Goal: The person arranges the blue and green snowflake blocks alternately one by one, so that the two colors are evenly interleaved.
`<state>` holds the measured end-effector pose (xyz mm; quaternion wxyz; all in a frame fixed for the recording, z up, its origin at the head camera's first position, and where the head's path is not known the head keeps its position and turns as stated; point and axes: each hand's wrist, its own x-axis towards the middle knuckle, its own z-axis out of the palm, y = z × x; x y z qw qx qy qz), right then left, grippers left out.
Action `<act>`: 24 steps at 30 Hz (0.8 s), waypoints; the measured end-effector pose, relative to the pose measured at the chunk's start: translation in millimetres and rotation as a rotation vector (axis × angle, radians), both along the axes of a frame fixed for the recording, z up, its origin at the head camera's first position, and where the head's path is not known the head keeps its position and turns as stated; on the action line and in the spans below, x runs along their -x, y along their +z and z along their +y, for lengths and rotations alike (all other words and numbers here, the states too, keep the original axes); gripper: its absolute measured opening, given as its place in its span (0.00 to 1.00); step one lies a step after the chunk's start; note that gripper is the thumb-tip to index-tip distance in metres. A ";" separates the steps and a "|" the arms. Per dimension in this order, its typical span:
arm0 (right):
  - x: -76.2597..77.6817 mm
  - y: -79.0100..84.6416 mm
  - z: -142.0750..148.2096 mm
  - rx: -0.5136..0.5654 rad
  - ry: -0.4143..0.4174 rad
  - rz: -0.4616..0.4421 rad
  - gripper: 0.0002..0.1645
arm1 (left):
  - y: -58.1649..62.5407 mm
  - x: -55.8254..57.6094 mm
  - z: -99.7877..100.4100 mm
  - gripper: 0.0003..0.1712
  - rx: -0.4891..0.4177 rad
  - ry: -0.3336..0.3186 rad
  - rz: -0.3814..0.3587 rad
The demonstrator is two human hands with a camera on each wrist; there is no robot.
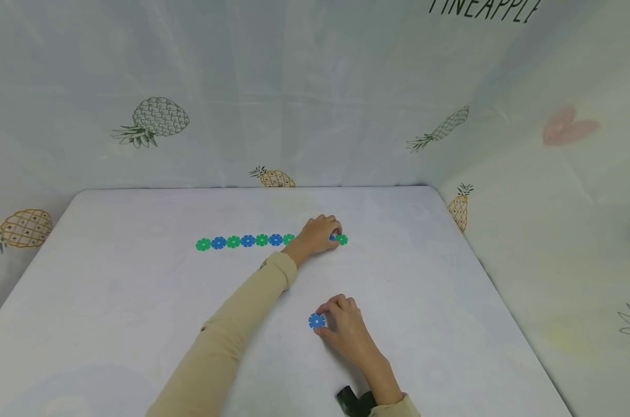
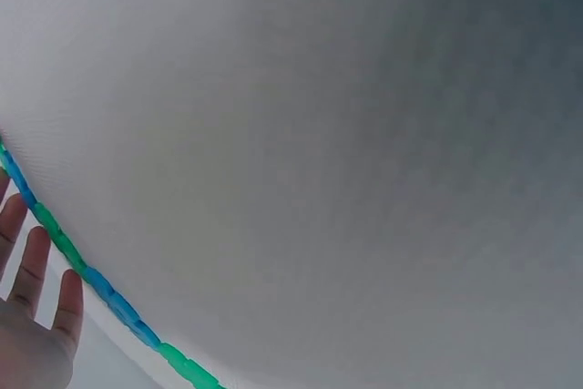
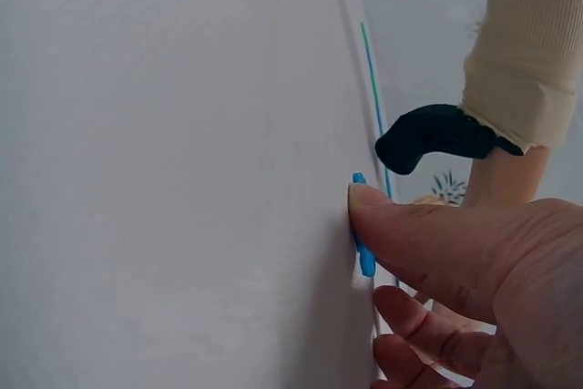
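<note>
A straight row of green and blue notched plastic discs (image 1: pixel 233 242) lies across the far part of the table, colours alternating. My left hand (image 1: pixel 317 234) reaches over its right part and covers some of the discs. Its thumb and index finger pinch the row near the right end, where a green disc (image 1: pixel 342 239) shows beyond the fingertips. In the left wrist view, other fingers (image 2: pixel 32 266) lie along the row. Nearer the front edge, my right hand (image 1: pixel 348 333) pinches a single blue notched disc (image 1: pixel 317 321) between thumb and forefinger; the right wrist view shows this disc (image 3: pixel 366 260) edge-on.
The white table (image 1: pixel 111 289) meets hanging cloth (image 1: pixel 315 87) printed with pineapples at the back and right side. A dark wrist camera (image 1: pixel 353 401) sits by the right sleeve. The left forearm (image 1: pixel 231 336) crosses the middle of the table.
</note>
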<state>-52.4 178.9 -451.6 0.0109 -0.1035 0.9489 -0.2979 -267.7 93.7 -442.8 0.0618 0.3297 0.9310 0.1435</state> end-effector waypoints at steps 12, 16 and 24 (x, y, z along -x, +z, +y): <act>8.2 6.9 2.2 0.086 0.050 -0.111 0.15 | -1.7 2.2 0.0 0.15 0.005 0.005 0.025; 16.7 9.0 9.7 0.118 0.021 -0.134 0.14 | -1.4 1.5 0.2 0.15 0.003 0.008 0.031; 51.2 9.0 37.0 0.137 -0.152 -0.060 0.15 | -2.4 -0.6 0.4 0.15 0.004 0.005 0.022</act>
